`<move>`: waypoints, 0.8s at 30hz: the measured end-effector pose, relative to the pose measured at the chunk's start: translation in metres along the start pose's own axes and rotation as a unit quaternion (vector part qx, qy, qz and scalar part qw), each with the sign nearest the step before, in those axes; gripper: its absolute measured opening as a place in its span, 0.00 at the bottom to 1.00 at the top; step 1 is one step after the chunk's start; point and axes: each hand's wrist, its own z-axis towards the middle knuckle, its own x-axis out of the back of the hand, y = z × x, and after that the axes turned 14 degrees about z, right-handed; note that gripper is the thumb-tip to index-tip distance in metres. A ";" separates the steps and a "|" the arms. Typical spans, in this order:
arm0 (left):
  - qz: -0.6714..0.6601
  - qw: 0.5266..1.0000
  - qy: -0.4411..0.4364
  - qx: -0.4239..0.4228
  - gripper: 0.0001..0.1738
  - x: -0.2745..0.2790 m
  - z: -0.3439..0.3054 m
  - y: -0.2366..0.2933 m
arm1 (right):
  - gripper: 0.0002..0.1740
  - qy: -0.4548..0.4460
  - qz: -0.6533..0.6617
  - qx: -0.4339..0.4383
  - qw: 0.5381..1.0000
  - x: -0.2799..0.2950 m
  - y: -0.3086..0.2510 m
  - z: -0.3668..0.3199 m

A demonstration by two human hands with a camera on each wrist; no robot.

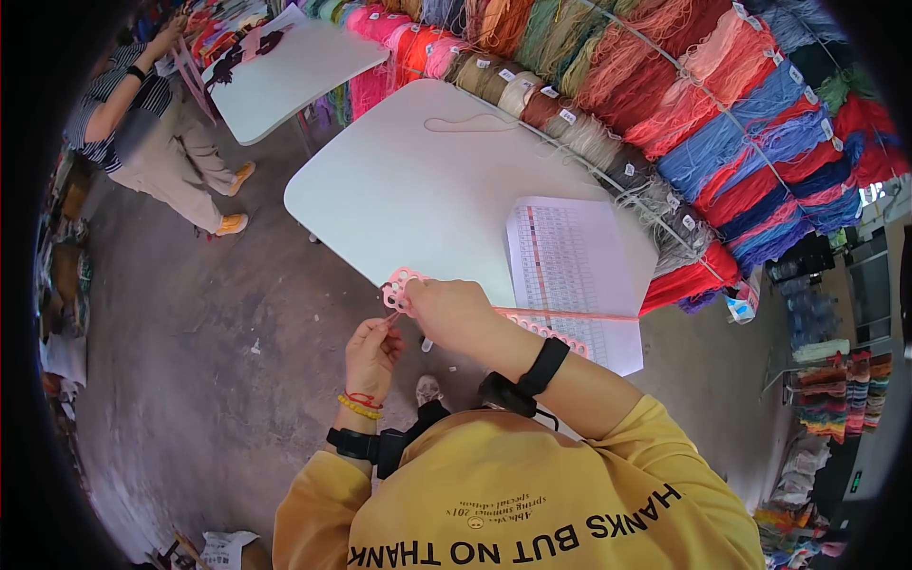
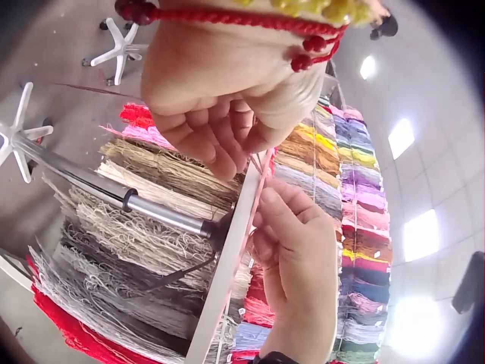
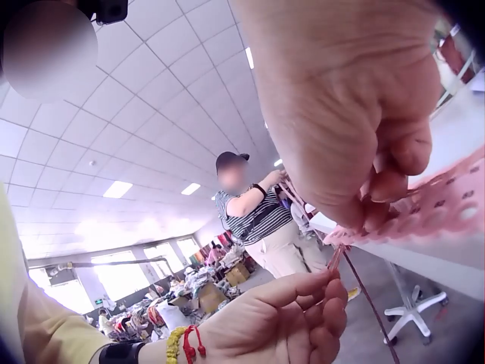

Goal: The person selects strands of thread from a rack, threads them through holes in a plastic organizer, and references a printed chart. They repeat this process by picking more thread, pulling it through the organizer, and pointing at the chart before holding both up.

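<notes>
At the near edge of the table (image 1: 408,180), the right hand (image 1: 456,318) pinches the end of a pink holed strip (image 1: 400,288) between thumb and bent fingers. Just below it, the left hand (image 1: 371,353) pinches pink yarn (image 3: 336,260) at the strip's end with thumb and fingertips. A dark red strand (image 3: 367,294) hangs there. The strip's other part lies by a printed sheet (image 1: 570,252), on the table.

Paper (image 1: 579,237) at right on a table (image 1: 408,180), yarn bundles (image 1: 655,76) along its far right edge, second table (image 1: 323,57) beyond at left, person (image 1: 166,157) left of that.
</notes>
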 end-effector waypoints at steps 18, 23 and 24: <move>-0.133 0.989 -0.061 -0.001 0.07 -0.006 -0.018 0.013 | 0.11 0.019 0.016 0.024 0.999 0.001 0.008 -0.006; -0.263 0.952 -0.155 0.013 0.08 -0.011 -0.031 0.033 | 0.14 0.044 0.070 0.024 0.996 0.002 0.011 -0.006; -0.248 0.952 -0.181 0.014 0.09 -0.009 -0.032 0.032 | 0.13 0.048 0.082 0.027 0.995 0.002 0.013 -0.006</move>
